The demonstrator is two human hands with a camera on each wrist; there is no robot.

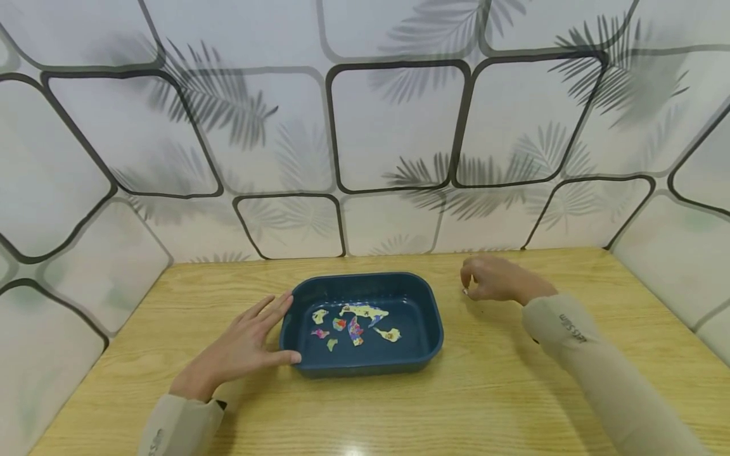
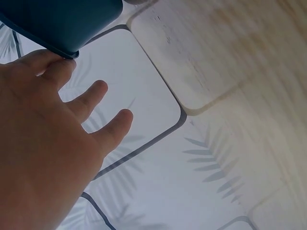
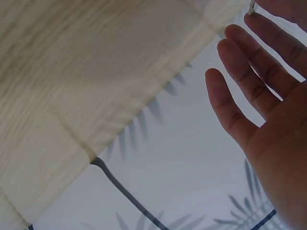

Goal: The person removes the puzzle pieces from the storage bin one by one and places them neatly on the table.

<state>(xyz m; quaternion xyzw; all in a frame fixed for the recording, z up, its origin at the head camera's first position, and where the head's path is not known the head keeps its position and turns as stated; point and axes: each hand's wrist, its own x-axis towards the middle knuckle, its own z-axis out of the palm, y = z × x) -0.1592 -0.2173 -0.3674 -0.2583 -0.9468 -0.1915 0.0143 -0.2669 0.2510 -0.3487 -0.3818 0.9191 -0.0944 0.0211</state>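
Note:
A dark blue rectangular tray [image 1: 365,367] stands on the wooden table. Inside it lie several small, irregular scraps printed in colour, among them a long cream one [image 1: 365,311] and a pink and blue one [image 1: 355,330]. My left hand [image 1: 248,348] rests against the tray's left end, fingers fairly straight on the rim and thumb at the near corner. To the right of the tray, just above the table, my right hand [image 1: 496,278] pinches a tiny pale scrap [image 3: 252,7] between thumb and index finger. The other right fingers are loosely extended in the right wrist view.
Light wood table [image 1: 388,418] spreads around the tray. A pale wall covering [image 1: 393,126] with dark outlines and leaf prints rises behind the table and along both sides.

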